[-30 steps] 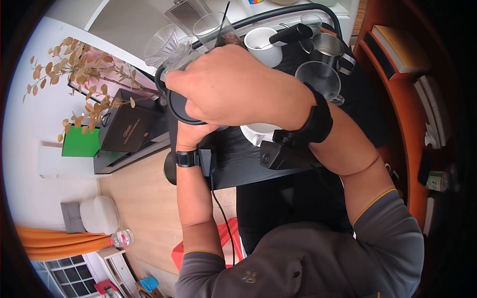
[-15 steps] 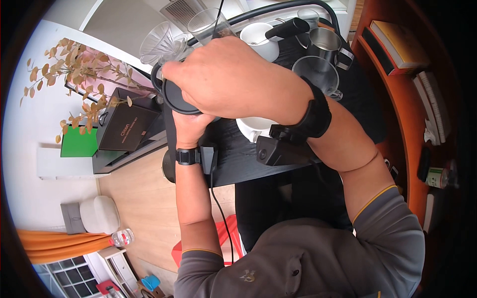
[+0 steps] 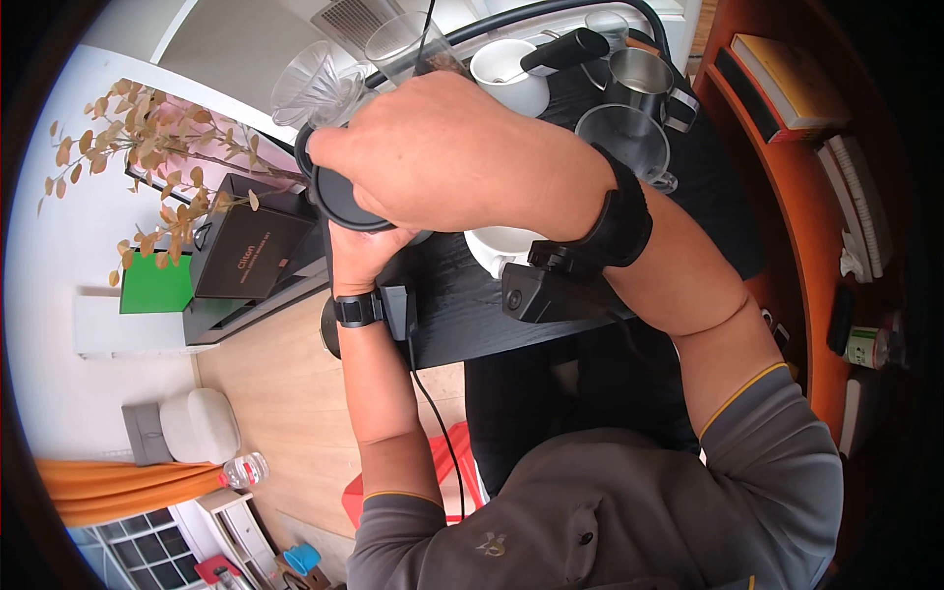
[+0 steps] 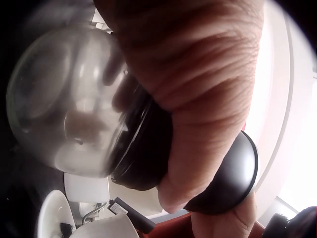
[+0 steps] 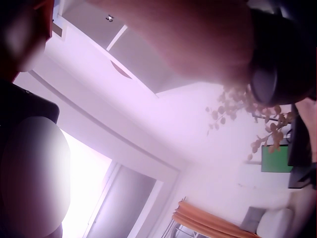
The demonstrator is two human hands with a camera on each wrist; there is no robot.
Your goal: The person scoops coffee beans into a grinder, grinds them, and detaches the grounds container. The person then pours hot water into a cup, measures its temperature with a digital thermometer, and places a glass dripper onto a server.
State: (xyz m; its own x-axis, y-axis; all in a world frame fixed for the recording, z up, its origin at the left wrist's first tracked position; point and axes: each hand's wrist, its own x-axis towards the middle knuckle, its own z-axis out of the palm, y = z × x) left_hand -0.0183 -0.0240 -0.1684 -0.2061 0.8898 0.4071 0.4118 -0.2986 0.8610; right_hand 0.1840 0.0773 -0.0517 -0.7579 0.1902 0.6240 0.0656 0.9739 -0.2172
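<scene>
In the head view both hands meet at a hand coffee grinder with a black round top [image 3: 349, 208], held over the table's left end. My left hand [image 3: 364, 258] grips it from below. The left wrist view shows that thumb and palm wrapped round its black collar, beside the clear glass jar [image 4: 62, 106]. My right hand [image 3: 457, 152] lies over the top with curled fingers. Beyond the left thumb, right-hand fingers [image 4: 223, 225] hold the edge of a black dome [image 4: 235, 166]. The right wrist view is blurred and mostly shows wall and ceiling.
Behind the hands stand a ribbed clear dripper [image 3: 305, 84] and a tall clear container [image 3: 398, 44]. A white cup [image 3: 511, 84], metal pitcher [image 3: 639, 71], glass jug [image 3: 629, 133] and white mug [image 3: 487, 261] share the black table [image 3: 442, 310]. A wooden bookshelf [image 3: 752, 187] borders the right.
Both hands and the grinder have shifted slightly left and up in the head view, partly with a small camera shift. The grip looks the same throughout.
</scene>
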